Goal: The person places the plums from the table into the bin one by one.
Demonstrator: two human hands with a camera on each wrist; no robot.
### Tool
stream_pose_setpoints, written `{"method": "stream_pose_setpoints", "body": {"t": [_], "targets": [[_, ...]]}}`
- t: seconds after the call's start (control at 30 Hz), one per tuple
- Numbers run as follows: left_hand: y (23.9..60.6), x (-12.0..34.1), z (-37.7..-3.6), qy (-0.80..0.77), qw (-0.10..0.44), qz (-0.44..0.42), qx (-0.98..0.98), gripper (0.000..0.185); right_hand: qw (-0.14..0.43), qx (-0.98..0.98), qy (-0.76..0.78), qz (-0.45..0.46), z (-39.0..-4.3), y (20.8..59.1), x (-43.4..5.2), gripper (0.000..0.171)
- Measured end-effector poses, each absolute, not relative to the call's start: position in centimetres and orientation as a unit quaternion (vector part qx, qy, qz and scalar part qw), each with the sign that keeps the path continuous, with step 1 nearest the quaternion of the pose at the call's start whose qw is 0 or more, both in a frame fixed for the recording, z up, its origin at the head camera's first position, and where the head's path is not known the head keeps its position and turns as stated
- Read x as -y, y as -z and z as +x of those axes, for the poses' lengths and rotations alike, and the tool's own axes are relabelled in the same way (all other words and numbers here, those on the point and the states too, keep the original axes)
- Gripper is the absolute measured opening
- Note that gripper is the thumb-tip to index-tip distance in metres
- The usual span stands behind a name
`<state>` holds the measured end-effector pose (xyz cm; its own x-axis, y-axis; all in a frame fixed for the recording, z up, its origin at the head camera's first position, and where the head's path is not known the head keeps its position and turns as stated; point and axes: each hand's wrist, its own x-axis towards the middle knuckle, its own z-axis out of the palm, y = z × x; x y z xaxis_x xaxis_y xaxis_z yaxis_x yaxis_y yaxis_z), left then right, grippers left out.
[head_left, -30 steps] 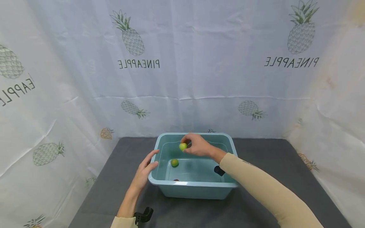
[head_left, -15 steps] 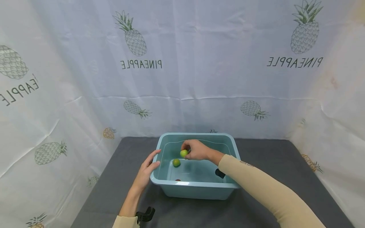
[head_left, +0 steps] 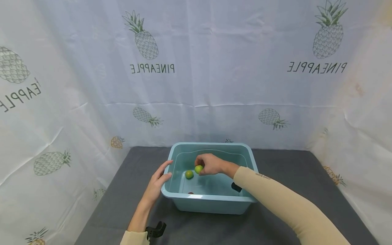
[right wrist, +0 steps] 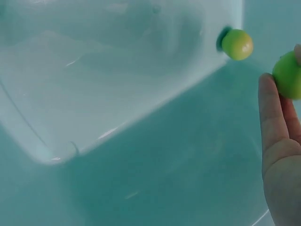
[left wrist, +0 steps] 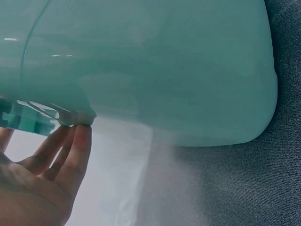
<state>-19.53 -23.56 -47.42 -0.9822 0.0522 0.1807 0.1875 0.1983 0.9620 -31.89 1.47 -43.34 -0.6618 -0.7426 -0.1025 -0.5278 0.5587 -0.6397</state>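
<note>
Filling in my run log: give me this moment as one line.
right hand: holds green fruit inside tub | left hand: rests on tub's left rim | second green fruit: loose in tub

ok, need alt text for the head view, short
A person's right hand holds a small green fruit inside a light blue plastic tub, close beside a second green fruit in the tub. Their left hand rests open against the tub's left rim, on a grey table backed by pineapple-print sheeting.

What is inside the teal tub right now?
Inside the teal tub: a loose green fruit, a second green fruit held by the right hand, and a small dark thing half hidden by the near rim.
</note>
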Motion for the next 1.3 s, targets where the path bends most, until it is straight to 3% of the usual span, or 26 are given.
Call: {"method": "stream_pose_setpoints", "body": {"t": [0.23,0.43,1.3], "targets": [[47.6,23.4,-19.5,0.627,0.055,-0.075,0.773,0.047,0.189,-0.875,0.252,-0.367,-31.9,42.9,-2.0,0.038],[47.6,23.3,-19.6,0.629,0.054,-0.078,0.772,0.048,0.178,-0.877,0.261,-0.361,-31.9,41.1,-2.8,0.027],[47.3,23.4,-19.6,0.628,0.061,-0.077,0.772,0.047,0.055,-0.856,0.367,-0.361,-27.6,32.0,-8.3,0.025]]}}
